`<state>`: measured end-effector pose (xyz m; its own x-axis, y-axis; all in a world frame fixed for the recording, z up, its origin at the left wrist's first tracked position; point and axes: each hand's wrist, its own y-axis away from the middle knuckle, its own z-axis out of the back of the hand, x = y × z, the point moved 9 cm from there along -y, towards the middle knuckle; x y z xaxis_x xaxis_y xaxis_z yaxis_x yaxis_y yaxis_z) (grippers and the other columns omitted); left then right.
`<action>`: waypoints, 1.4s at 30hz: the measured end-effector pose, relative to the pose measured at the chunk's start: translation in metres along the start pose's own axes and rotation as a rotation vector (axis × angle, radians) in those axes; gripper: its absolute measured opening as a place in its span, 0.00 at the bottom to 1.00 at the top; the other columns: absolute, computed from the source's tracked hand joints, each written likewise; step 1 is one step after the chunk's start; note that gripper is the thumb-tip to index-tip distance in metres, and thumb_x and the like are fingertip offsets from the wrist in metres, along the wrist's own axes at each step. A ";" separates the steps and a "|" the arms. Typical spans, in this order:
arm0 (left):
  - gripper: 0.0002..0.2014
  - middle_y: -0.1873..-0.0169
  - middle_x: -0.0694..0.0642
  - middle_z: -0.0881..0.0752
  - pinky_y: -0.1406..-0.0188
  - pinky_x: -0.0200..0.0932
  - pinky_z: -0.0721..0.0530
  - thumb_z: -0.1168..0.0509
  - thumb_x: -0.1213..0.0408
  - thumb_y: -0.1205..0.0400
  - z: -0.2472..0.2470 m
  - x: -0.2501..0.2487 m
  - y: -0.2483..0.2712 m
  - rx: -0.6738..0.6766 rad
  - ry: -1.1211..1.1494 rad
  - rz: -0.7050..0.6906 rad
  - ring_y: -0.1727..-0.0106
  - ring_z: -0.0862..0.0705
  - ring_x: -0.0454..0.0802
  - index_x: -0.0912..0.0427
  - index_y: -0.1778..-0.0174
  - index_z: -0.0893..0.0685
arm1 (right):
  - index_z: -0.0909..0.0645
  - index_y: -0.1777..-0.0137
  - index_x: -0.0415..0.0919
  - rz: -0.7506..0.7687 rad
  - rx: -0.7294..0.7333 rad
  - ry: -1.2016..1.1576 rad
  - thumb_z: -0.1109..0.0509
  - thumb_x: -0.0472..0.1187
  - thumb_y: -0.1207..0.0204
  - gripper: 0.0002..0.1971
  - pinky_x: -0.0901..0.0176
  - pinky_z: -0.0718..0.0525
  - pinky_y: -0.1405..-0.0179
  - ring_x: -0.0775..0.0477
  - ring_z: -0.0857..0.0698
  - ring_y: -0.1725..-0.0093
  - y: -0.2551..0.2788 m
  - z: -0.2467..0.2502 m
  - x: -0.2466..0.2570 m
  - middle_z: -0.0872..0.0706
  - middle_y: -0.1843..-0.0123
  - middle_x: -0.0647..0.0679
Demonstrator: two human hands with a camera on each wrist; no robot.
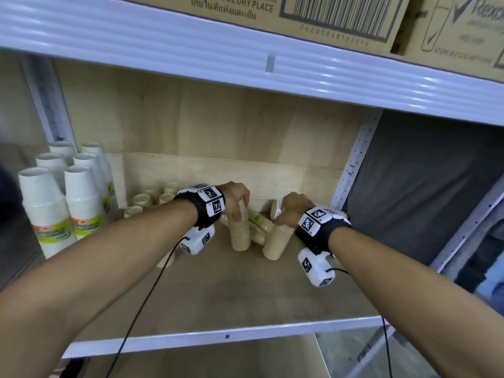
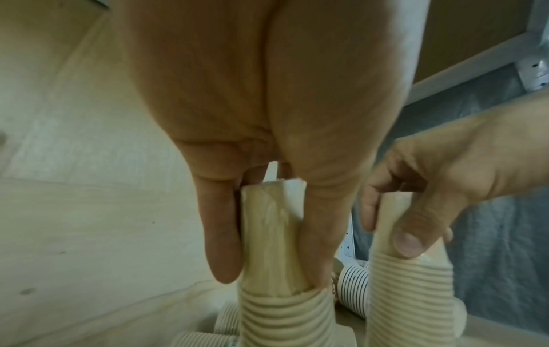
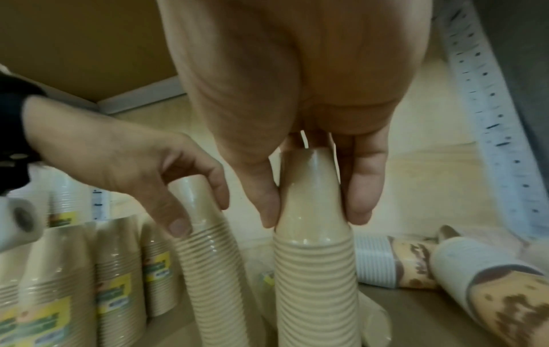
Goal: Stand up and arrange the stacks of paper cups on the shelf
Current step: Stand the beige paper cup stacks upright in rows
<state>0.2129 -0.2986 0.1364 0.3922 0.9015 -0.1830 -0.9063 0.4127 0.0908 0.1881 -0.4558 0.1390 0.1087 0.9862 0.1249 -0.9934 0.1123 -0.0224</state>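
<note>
My left hand (image 1: pixel 236 201) grips the top of a beige stack of paper cups (image 1: pixel 240 231) that stands upside down on the wooden shelf (image 1: pixel 218 290). In the left wrist view the same left hand (image 2: pixel 267 234) pinches that left stack (image 2: pixel 279 270) between fingers and thumb. My right hand (image 1: pixel 289 211) grips the top of a second beige stack (image 1: pixel 278 241), upright and slightly tilted. The right wrist view shows the right hand (image 3: pixel 315 206) round the right stack (image 3: pixel 315 270). Between and behind the two stacks lie more stacks (image 1: pixel 260 223) on their sides.
Tall white wrapped cup stacks (image 1: pixel 51 211) stand at the shelf's left, small beige stacks (image 1: pixel 152 199) behind them. Brown-patterned stacks (image 3: pixel 475 281) lie at the right. A metal upright (image 1: pixel 354 159) bounds the right side. Cardboard boxes (image 1: pixel 272 12) sit on the shelf above.
</note>
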 end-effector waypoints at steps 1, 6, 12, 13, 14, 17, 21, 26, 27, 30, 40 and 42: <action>0.24 0.43 0.52 0.24 0.49 0.43 0.19 0.21 0.59 0.28 0.000 -0.003 0.001 0.009 -0.012 -0.005 0.44 0.21 0.51 0.54 0.37 0.17 | 0.13 0.50 0.37 0.024 0.052 -0.008 0.20 0.42 0.35 0.15 0.63 0.21 0.67 0.46 0.12 0.55 0.001 -0.002 0.009 0.11 0.52 0.46; 0.24 0.44 0.54 0.20 0.56 0.42 0.18 0.23 0.63 0.27 -0.006 -0.011 0.008 0.057 -0.054 -0.001 0.46 0.18 0.52 0.57 0.35 0.18 | 0.15 0.42 0.36 0.135 0.103 -0.069 0.20 0.43 0.33 0.21 0.59 0.14 0.58 0.44 0.11 0.50 0.003 -0.011 0.048 0.11 0.46 0.43; 0.25 0.41 0.57 0.15 0.48 0.47 0.13 0.23 0.62 0.28 -0.018 -0.003 0.015 0.081 -0.072 0.022 0.44 0.15 0.54 0.59 0.35 0.18 | 0.16 0.41 0.32 0.250 0.117 -0.129 0.21 0.44 0.31 0.22 0.53 0.13 0.51 0.41 0.12 0.46 0.011 -0.024 0.067 0.12 0.44 0.39; 0.25 0.40 0.57 0.16 0.49 0.46 0.14 0.23 0.63 0.27 -0.020 0.000 0.016 0.080 -0.063 0.025 0.43 0.15 0.54 0.59 0.34 0.19 | 0.16 0.41 0.31 0.260 0.120 -0.135 0.21 0.44 0.31 0.22 0.53 0.14 0.52 0.40 0.13 0.46 0.012 -0.025 0.069 0.12 0.44 0.39; 0.25 0.39 0.57 0.16 0.50 0.45 0.15 0.23 0.63 0.26 -0.021 0.003 0.016 0.076 -0.051 0.029 0.42 0.16 0.54 0.58 0.33 0.19 | 0.16 0.42 0.31 0.269 0.122 -0.139 0.21 0.44 0.31 0.21 0.54 0.14 0.53 0.40 0.13 0.46 0.014 -0.025 0.071 0.12 0.45 0.40; 0.25 0.36 0.55 0.18 0.48 0.44 0.18 0.25 0.62 0.24 -0.019 0.006 0.018 0.057 -0.013 0.029 0.39 0.18 0.54 0.57 0.31 0.21 | 0.15 0.47 0.34 0.274 0.117 -0.165 0.23 0.46 0.31 0.17 0.58 0.18 0.62 0.41 0.12 0.50 0.014 -0.020 0.074 0.13 0.53 0.43; 0.23 0.37 0.53 0.21 0.51 0.42 0.20 0.29 0.60 0.21 -0.008 0.010 0.019 0.007 0.075 0.044 0.44 0.20 0.50 0.53 0.30 0.22 | 0.18 0.38 0.38 0.257 0.118 -0.203 0.26 0.46 0.28 0.20 0.55 0.15 0.53 0.42 0.14 0.45 0.014 -0.012 0.073 0.16 0.44 0.43; 0.18 0.38 0.53 0.18 0.48 0.43 0.16 0.30 0.60 0.22 -0.007 0.012 0.015 0.026 0.061 0.039 0.43 0.17 0.50 0.51 0.35 0.17 | 0.15 0.40 0.35 0.306 0.133 -0.126 0.27 0.42 0.25 0.16 0.56 0.16 0.55 0.41 0.12 0.46 0.015 -0.012 0.082 0.12 0.44 0.41; 0.18 0.38 0.54 0.17 0.46 0.44 0.15 0.30 0.60 0.22 -0.007 0.012 0.015 0.029 0.056 0.040 0.43 0.17 0.50 0.51 0.36 0.16 | 0.14 0.40 0.36 0.310 0.136 -0.117 0.27 0.43 0.25 0.16 0.57 0.16 0.55 0.42 0.12 0.46 0.014 -0.013 0.083 0.11 0.44 0.41; 0.17 0.40 0.54 0.15 0.44 0.47 0.14 0.28 0.57 0.22 -0.006 0.014 0.014 0.013 0.063 0.057 0.45 0.15 0.51 0.54 0.37 0.14 | 0.14 0.40 0.36 0.328 0.146 -0.076 0.28 0.42 0.24 0.15 0.56 0.15 0.55 0.42 0.12 0.46 0.016 -0.012 0.084 0.12 0.44 0.41; 0.23 0.36 0.53 0.18 0.44 0.44 0.17 0.30 0.58 0.23 -0.009 0.017 0.015 0.025 0.110 0.040 0.40 0.18 0.50 0.51 0.30 0.19 | 0.21 0.33 0.41 0.309 0.147 -0.093 0.27 0.46 0.26 0.22 0.54 0.16 0.51 0.42 0.16 0.41 0.010 -0.011 0.076 0.18 0.38 0.44; 0.20 0.36 0.53 0.17 0.48 0.40 0.20 0.31 0.60 0.21 -0.007 0.016 0.015 0.007 0.100 0.024 0.40 0.18 0.50 0.53 0.32 0.17 | 0.19 0.45 0.36 0.261 0.120 -0.086 0.27 0.48 0.27 0.17 0.58 0.19 0.63 0.42 0.15 0.50 0.008 -0.012 0.075 0.16 0.47 0.41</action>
<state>0.2043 -0.2787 0.1282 0.3527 0.8936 -0.2776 -0.9138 0.3928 0.1033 0.1884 -0.3791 0.1366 -0.1490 0.9653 0.2143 -0.9852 -0.1635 0.0517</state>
